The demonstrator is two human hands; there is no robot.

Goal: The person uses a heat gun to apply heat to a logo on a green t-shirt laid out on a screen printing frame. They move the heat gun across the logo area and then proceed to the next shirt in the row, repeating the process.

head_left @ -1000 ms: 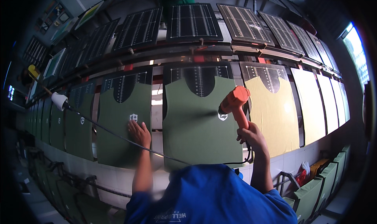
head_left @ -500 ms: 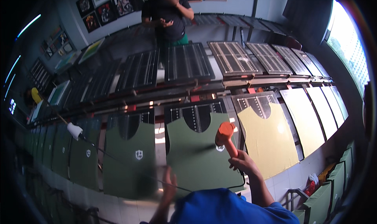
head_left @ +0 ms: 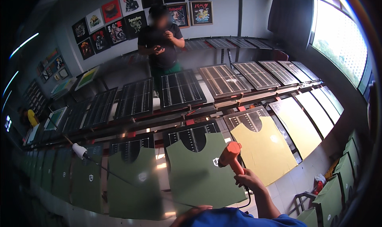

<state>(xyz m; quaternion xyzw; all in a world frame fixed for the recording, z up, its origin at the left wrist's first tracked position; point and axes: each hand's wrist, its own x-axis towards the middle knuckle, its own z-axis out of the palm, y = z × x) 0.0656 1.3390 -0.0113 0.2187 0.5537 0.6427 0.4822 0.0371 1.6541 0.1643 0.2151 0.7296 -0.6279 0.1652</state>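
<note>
An orange blow dryer (head_left: pixel 232 154) is gripped by its handle in my right hand (head_left: pixel 250 180), its black cord hanging below. Its nozzle hovers beside a small white emblem (head_left: pixel 216 162) on a green shirt piece (head_left: pixel 195 167), which lies over a dark marked board (head_left: pixel 185 133). Low in the picture, my left hand (head_left: pixel 197 209) shows only in part near the blue cloth of my clothing; its fingers are mostly hidden. To the left, another green shirt piece (head_left: pixel 131 187) with a white emblem lies on its own board.
On the right, a yellow shirt piece (head_left: pixel 260 151) covers its board. A white-wrapped fitting (head_left: pixel 79 150) with a cable hangs at left. Behind stands a row of dark boards (head_left: pixel 181 90), with a person (head_left: pixel 162 48) beyond. More green pieces (head_left: pixel 328 199) hang at the lower right.
My left hand has dropped from beside the green piece toward my body. The blow dryer stays near the emblem, its nozzle now to the emblem's right. The view has tilted up.
</note>
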